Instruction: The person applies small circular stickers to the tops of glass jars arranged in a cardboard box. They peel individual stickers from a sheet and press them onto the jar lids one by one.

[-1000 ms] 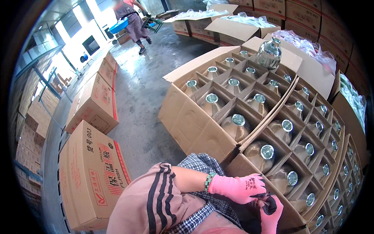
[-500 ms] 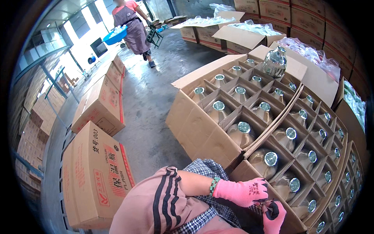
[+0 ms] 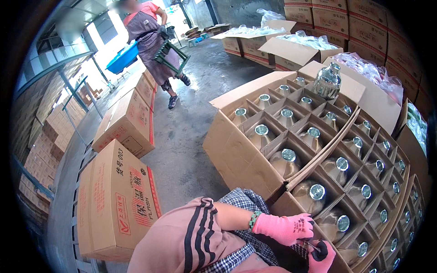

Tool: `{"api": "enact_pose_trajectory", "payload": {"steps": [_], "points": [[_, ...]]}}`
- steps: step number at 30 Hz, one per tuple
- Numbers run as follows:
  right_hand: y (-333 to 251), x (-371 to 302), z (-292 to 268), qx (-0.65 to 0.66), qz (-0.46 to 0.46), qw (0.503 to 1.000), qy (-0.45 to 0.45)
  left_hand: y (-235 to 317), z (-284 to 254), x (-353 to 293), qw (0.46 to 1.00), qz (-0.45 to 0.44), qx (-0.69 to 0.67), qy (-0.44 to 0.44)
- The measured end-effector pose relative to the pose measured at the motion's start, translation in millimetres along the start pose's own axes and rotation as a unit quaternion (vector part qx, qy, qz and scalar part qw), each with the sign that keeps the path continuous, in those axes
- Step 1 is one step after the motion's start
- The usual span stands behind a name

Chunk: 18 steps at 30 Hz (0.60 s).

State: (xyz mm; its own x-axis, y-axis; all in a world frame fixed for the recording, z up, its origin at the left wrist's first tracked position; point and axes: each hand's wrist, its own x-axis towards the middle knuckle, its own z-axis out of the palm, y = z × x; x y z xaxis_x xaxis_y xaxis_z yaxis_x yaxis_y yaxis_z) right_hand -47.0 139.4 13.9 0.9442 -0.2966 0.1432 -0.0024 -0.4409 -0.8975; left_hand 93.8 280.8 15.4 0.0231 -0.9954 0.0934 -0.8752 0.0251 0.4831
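My left hand [image 3: 283, 229], in a pink glove with a beaded band at the wrist, is closed, its fingers bent toward the right hand. Just below and to the right, my right hand [image 3: 321, 257] is closed too, its glove pink with dark fingertips. A small thin thing [image 3: 312, 246] shows between the two hands; I cannot make out its kind. Both hands are at the near side of an open divided carton [image 3: 284, 204]. Silvered glass flask liners [image 3: 314, 193] stand upright in its cells, mouths up. One more liner [image 3: 327, 81] stands on top of the dividers at the far end.
Closed cartons [image 3: 114, 200] line the left side. Open cartons with plastic-wrapped goods [image 3: 309, 40] stand at the back right, before stacked boxes [image 3: 368, 34]. On the grey floor [image 3: 186, 132], a person in an apron [image 3: 152, 45] carries a blue basin [image 3: 123, 58] and a green stool [image 3: 172, 58].
The person with the basin and stool has walked nearer. My view has shifted slightly, so the cartons sit a little further right. My hands stay together, and the thin thing between them shows more clearly.
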Motion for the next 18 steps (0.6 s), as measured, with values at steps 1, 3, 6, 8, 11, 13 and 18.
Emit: {"api": "enact_pose_trajectory", "payload": {"steps": [1,3,6,8,11,13,18], "points": [[0,1,-3,-0.016,-0.009,1.0,-0.003,0,-1,1,1.0,-0.007,-0.009,0.01],[-3,1,-9,-0.047,-0.025,0.999,-0.006,5,-9,0,0.999,-0.019,-0.029,0.03],[-8,3,-17,-0.066,-0.023,0.998,0.005,14,-33,1,0.998,-0.06,-0.016,0.014],[-2,2,-19,-0.044,-0.029,0.999,0.014,12,-29,0,0.998,-0.045,0.007,0.045],[6,0,-26,-0.039,-0.019,0.999,0.015,13,-39,5,0.997,-0.042,-0.026,0.06],[15,-4,-32,-0.029,-0.005,0.999,0.025,8,-50,7,0.992,-0.031,-0.055,0.105],[34,4,-73,0.002,-0.201,0.98,-0.016,-37,-62,6,0.917,-0.017,-0.05,0.395]]}}
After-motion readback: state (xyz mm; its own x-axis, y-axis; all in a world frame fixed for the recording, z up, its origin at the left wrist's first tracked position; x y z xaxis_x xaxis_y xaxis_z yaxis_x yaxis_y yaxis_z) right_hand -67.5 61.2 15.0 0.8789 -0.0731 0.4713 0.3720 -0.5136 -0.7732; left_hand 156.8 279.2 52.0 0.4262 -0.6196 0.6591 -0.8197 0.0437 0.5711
